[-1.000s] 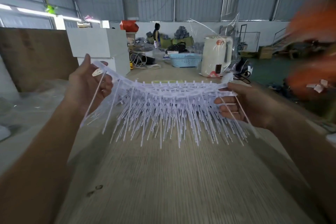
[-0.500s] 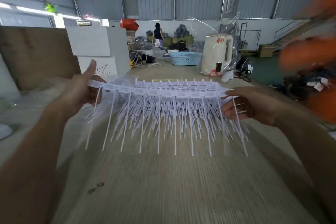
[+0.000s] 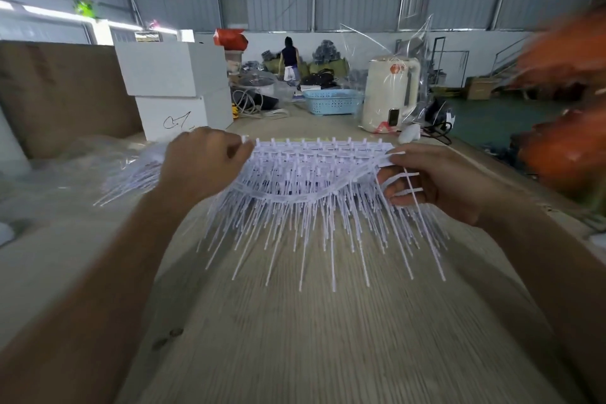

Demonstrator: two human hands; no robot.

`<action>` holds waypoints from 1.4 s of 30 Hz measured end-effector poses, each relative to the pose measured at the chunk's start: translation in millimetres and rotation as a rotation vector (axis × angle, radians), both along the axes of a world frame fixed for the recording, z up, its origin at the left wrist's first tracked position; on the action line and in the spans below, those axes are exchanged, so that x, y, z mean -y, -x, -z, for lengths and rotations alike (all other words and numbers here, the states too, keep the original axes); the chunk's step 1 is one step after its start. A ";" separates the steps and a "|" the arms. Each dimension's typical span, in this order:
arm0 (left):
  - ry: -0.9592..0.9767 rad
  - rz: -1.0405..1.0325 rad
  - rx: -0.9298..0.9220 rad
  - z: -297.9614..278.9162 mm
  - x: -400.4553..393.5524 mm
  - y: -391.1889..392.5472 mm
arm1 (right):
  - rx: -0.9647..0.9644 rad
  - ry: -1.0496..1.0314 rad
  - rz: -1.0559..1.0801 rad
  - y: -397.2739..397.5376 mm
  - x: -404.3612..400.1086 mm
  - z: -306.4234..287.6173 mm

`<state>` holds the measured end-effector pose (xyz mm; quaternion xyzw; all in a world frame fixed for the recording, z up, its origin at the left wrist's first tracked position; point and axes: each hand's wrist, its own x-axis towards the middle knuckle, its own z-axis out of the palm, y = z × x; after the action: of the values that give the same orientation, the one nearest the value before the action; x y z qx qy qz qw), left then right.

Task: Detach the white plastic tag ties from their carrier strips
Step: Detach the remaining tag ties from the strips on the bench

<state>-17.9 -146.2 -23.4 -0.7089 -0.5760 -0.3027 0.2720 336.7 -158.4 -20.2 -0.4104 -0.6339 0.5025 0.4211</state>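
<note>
The bunch of thin white plastic tag ties [image 3: 314,207] on long white carrier strips [image 3: 295,198] was held above the pale wooden table [image 3: 311,338], pinched by the left hand [image 3: 203,164] and right hand [image 3: 436,180], so twisting seemed needed next.

Blurred beyond telling: orange shapes [image 3: 564,102] right of the kettle [image 3: 390,95]. Hidden behind the left hand [image 3: 203,167]: carrier strips' [image 3: 295,198] left ends.

White tag ties [image 3: 314,207] over a pale wood-grain table [image 3: 328,338]; light blue perforated basket [image 3: 331,102]; cream kettle [image 3: 390,95].
</note>
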 end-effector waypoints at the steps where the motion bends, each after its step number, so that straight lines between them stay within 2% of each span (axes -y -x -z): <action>1: -0.010 0.007 -0.087 -0.4 0.9 -5.7 | 0.005 -0.005 -0.011 3.0 0.5 1.1; 4: -0.076 0.055 -0.227 -1.4 5.2 -22.0 | 0.001 -0.036 -0.037 11.2 3.5 2.2; 8: 0.037 0.285 -0.130 3.6 14.0 -48.5 | -0.055 -0.081 -0.049 22.2 8.5 4.2; 10: 0.117 0.453 -0.022 6.5 18.7 -63.6 | -0.044 -0.101 -0.082 26.6 11.0 5.9; 13: 0.292 0.673 0.278 8.1 27.7 -86.6 | -0.022 -0.144 -0.140 30.6 12.8 7.6; 16: 0.417 0.738 0.447 11.3 33.1 -98.5 | -0.024 -0.163 -0.210 31.7 14.1 8.2; 21: 0.452 0.812 0.476 9.8 38.2 -101.8 | -0.027 -0.208 -0.309 32.4 17.5 6.6; 26: 0.475 0.866 0.584 1.8 44.3 -102.8 | -0.128 -0.218 -0.329 34.3 23.0 2.5; 30: 0.474 0.879 0.647 -8.0 49.7 -105.4 | -0.138 -0.265 -0.331 36.9 30.4 -3.3; 32: 0.493 0.872 0.675 -12.4 52.7 -105.9 | -0.091 -0.354 -0.279 36.9 34.2 -7.5; 38: 0.533 0.852 0.734 -19.8 56.0 -104.4 | 0.277 -0.867 -0.065 43.0 41.9 -15.3; 42: 0.561 0.857 0.714 -19.7 58.4 -104.9 | 0.381 -1.008 0.047 44.5 37.9 -10.7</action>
<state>87.0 -204.6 -3.7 -0.7765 -0.3535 -0.4404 -0.2795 292.2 -196.3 -9.5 -0.2552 -0.8523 0.0430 0.4545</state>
